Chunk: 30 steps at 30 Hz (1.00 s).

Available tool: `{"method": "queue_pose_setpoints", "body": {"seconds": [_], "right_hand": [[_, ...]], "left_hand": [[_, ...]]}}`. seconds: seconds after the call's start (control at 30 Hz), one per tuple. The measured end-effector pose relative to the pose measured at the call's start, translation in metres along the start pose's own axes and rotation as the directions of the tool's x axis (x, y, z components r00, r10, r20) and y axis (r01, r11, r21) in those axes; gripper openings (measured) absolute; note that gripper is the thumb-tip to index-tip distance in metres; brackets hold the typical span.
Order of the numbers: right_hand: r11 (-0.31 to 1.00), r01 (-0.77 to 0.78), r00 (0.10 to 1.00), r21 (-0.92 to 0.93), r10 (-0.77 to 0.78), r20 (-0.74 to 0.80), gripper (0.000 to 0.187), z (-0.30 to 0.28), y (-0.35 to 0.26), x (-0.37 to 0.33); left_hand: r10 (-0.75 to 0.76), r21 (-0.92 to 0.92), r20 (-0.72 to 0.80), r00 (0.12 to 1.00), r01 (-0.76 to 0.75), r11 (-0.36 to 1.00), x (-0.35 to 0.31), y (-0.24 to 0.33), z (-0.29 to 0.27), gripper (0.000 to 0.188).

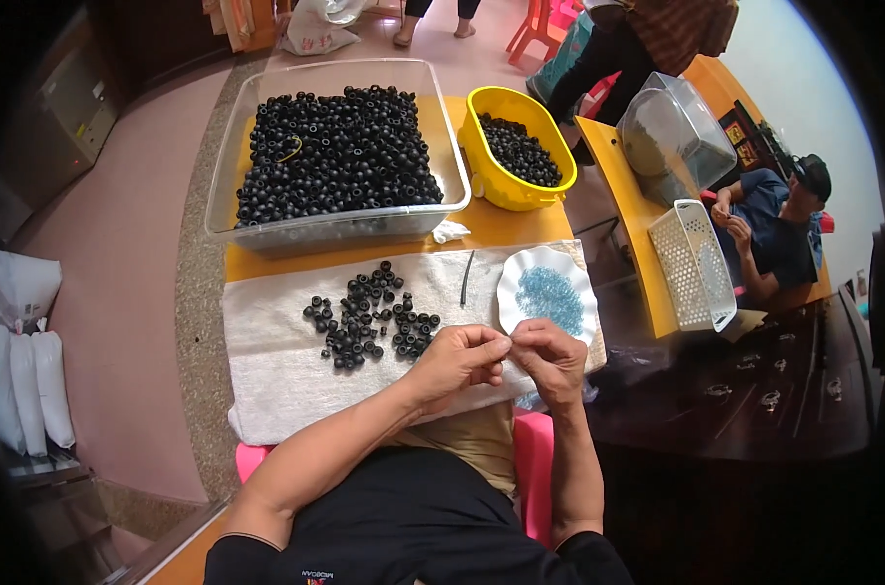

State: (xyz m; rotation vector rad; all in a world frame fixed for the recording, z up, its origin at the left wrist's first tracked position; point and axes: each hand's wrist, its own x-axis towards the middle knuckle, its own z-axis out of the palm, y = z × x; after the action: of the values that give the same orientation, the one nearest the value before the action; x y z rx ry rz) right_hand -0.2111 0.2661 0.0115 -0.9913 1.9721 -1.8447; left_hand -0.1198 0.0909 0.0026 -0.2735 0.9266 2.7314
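Note:
My left hand (pixel 462 358) and my right hand (pixel 551 359) meet above the near edge of a white towel (pixel 286 390). Both are closed in a pinch, fingertips together; whatever is between them is too small or hidden to make out. To the left of them, a loose heap of small black ring-like parts with holes (pixel 369 317) lies on the towel. Just beyond my right hand stands a white scalloped plate (pixel 512 283) with many tiny clear-blue pieces (pixel 550 297) in it. A thin dark stick-like tool (pixel 467 278) lies left of the plate.
A large clear bin (pixel 335 229) full of black parts and a yellow tub (pixel 515 195) with more stand at the table's far side. A crumpled white tissue (pixel 449 231) lies by the bin. Right, another table holds a white perforated basket (pixel 694 268); a person (pixel 769 229) sits beyond it.

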Motion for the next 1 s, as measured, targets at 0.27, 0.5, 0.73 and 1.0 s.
{"method": "queue_pose_setpoints", "body": {"seconds": [0.27, 0.5, 0.73, 1.0], "right_hand": [[0.987, -0.141, 0.99, -0.082, 0.139, -0.033, 0.007, 0.003, -0.019, 0.002], [0.984, -0.147, 0.982, -0.099, 0.133, -0.134, 0.005, 0.004, -0.013, -0.002], [0.977, 0.009, 0.997, -0.212, -0.026, -0.074, 0.01, 0.0, -0.004, -0.005], [0.98, 0.014, 0.987, -0.198, -0.045, -0.153, 0.005, 0.007, -0.008, -0.003]], "left_hand": [[0.09, 0.241, 0.001, 0.996, -0.088, 0.966, -0.001, -0.002, 0.0, 0.021], [0.108, 0.266, -0.022, 0.994, -0.099, 0.959, 0.005, -0.005, 0.005, 0.024], [0.109, 0.241, -0.043, 0.993, -0.096, 0.966, 0.012, -0.007, 0.007, 0.021], [0.1, 0.219, -0.041, 0.994, -0.088, 0.972, 0.015, -0.009, 0.006, 0.02]]}}
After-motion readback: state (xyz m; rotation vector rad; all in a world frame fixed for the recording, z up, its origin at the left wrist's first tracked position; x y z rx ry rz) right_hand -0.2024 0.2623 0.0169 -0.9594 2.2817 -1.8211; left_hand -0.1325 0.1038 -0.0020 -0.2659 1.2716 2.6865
